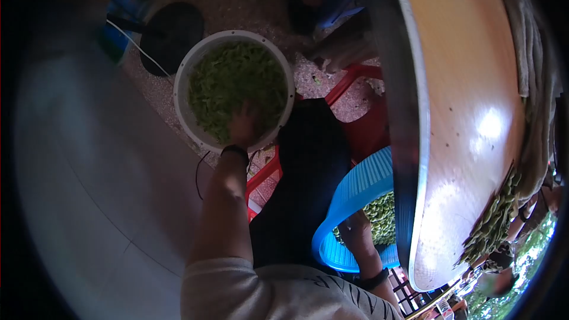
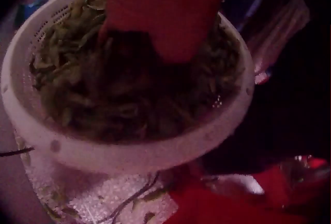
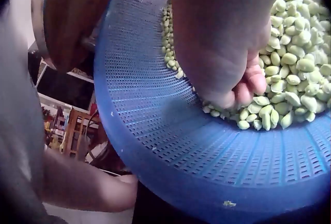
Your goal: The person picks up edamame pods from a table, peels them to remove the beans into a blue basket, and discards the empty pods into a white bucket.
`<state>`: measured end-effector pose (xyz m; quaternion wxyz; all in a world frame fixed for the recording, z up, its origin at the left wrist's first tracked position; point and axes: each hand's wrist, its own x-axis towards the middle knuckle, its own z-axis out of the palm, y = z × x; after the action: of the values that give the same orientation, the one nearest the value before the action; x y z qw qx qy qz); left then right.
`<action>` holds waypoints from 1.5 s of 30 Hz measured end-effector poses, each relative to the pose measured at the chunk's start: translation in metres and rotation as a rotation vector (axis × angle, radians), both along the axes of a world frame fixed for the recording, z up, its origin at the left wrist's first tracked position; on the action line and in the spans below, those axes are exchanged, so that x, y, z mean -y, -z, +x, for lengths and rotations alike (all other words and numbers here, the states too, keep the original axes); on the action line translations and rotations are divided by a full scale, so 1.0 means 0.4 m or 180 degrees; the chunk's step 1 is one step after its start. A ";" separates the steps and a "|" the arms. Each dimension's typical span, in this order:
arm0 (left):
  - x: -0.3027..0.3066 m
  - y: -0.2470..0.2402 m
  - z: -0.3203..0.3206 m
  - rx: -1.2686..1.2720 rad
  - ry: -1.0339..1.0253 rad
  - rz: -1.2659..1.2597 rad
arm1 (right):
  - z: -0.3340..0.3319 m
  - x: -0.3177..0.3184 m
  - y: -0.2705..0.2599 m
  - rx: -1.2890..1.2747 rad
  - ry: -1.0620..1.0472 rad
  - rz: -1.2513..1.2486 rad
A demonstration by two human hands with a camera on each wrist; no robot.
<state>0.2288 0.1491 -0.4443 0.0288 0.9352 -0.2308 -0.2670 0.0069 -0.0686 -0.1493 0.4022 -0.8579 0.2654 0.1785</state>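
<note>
Green pods or empty shells fill a round white basket (image 1: pixel 181 101) (image 2: pixel 129 156). My left hand (image 1: pixel 242 125) (image 2: pixel 160 17) reaches down into the pods (image 1: pixel 219 83) (image 2: pixel 77 105), which hide its fingers. On the right, a blue slotted basket (image 1: pixel 355 181) (image 3: pixel 155 115) holds many pale green shelled beans (image 1: pixel 382 219) (image 3: pixel 292 79). My right hand (image 1: pixel 355 231) (image 3: pixel 222 53) is inside it, low against the beans near the basket's wall. Its fingers look curled in the right wrist view; whether any beans are within them is hidden.
A tan tabletop (image 1: pixel 468 83) stands to the right, with a pile of green pods (image 1: pixel 495 225) and folded cloth (image 1: pixel 521 24) at its far edge. Red plastic chair parts (image 1: pixel 361 127) lie between the baskets. Another person's forearm (image 3: pixel 88 185) shows at lower left.
</note>
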 end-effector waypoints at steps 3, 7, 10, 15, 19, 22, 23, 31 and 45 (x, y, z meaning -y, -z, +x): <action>0.012 -0.084 0.050 0.0335 -0.0843 -0.0160 | -0.017 0.009 0.013 0.0117 -0.0188 -0.0088; -0.066 0.004 0.158 0.0403 -0.1384 -0.0390 | -0.017 0.005 0.013 -0.0047 -0.0056 -0.0067; -0.124 -0.011 0.210 0.0472 -0.1296 -0.0436 | -0.035 0.006 0.036 -0.0102 0.0103 0.0086; -0.147 -0.097 0.215 0.0434 -0.1135 -0.1152 | -0.024 0.001 0.031 -0.0183 0.0313 -0.0066; -0.209 -0.155 0.116 0.1135 -0.2374 -0.0832 | -0.054 -0.011 0.061 0.0136 0.0223 -0.0390; -0.303 -0.042 -0.012 -0.0060 -0.4938 -0.1361 | -0.034 0.007 0.042 -0.0156 0.0060 0.0086; -0.332 0.029 -0.071 -0.0415 -0.5192 -0.1687 | -0.040 0.009 0.048 -0.0194 -0.0004 -0.0007; -0.267 0.039 -0.177 -0.0851 -0.0424 0.0662 | -0.028 -0.005 0.033 0.0009 0.0041 -0.0160; -0.143 -0.051 -0.172 -0.0969 0.0184 0.0343 | -0.057 -0.009 0.002 0.0439 0.0024 -0.0550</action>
<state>0.1600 0.2063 -0.4241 0.0055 0.8771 -0.2360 -0.4184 -0.0159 -0.0648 -0.1500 0.3447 -0.8986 0.2547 0.0940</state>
